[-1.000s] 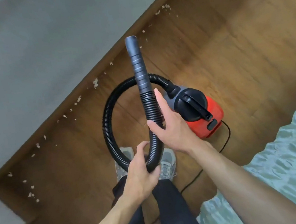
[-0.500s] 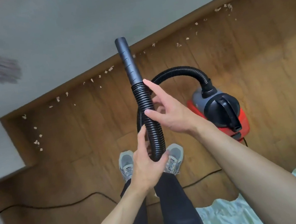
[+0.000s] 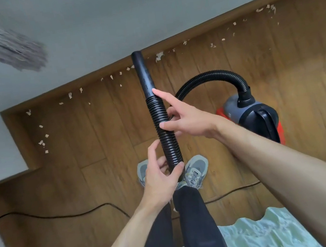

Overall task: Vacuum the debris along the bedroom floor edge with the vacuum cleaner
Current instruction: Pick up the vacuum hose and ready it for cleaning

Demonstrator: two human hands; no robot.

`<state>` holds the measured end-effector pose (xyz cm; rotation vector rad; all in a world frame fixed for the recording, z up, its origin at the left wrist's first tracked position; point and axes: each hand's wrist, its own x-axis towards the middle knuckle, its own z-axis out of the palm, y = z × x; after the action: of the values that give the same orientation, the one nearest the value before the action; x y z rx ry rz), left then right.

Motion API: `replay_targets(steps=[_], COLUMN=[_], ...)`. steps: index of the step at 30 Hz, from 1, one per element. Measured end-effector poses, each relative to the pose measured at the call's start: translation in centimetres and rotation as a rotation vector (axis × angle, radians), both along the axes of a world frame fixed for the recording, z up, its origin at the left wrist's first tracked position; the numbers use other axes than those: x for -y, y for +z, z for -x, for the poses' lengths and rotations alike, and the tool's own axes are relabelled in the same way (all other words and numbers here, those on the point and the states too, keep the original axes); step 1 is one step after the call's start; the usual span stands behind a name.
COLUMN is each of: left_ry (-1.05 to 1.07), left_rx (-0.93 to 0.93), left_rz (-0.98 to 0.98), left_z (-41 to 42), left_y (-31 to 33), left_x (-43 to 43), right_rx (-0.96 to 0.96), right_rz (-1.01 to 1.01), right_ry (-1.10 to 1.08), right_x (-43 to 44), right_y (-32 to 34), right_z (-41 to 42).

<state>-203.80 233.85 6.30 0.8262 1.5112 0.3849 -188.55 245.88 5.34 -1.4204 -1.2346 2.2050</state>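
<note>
A red and grey canister vacuum cleaner (image 3: 257, 117) stands on the wooden floor to the right of my feet. Its black ribbed hose (image 3: 160, 121) rises in front of me and ends in a smooth black nozzle (image 3: 143, 73) pointing toward the wall. My left hand (image 3: 160, 177) grips the hose low down, thumb across it. My right hand (image 3: 184, 117) holds the hose higher up, thumb on the ribs and forefinger stretched to the nozzle's base. Pale scraps of debris (image 3: 159, 56) lie scattered along the brown skirting board and in the left corner (image 3: 43, 140).
A black power cord (image 3: 65, 215) runs across the floor from the left edge toward my shoes (image 3: 195, 171). A pale green bedspread (image 3: 261, 236) lies at the lower right. A grey wall (image 3: 139, 9) fills the top; a blurred object (image 3: 7, 49) hangs at upper left.
The view has swung left, so the vacuum sits farther right and the corner shows. My right hand has slid up the hose, its forefinger reaching the nozzle's base.
</note>
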Motion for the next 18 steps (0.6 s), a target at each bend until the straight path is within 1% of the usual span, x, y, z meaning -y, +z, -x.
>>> replay_targets(steps=[6,10,14,18], left_ry=[0.118,0.213,0.205,0.172], left_rx=[0.042,0.061,0.065,0.065], left_rz=[0.004,-0.028,-0.087,-0.114], left_z=[3.4,5.8,7.6,8.5], left_y=[-0.1,-0.1,-0.5,-1.1], left_x=[-0.7,-1.4,-2.3,-2.4], right_rx=[-0.014,0.051,0.103,0.183], right_rz=[0.115,0.120,0.143,0.169], right_ry=[0.079,0.076,0.104,0.145], right_x=[-2.3,-3.5,-4.7,-5.3], right_y=[-0.5,-1.1,-1.7,-2.4], right_z=[4.3,8.0,11.2,12.7])
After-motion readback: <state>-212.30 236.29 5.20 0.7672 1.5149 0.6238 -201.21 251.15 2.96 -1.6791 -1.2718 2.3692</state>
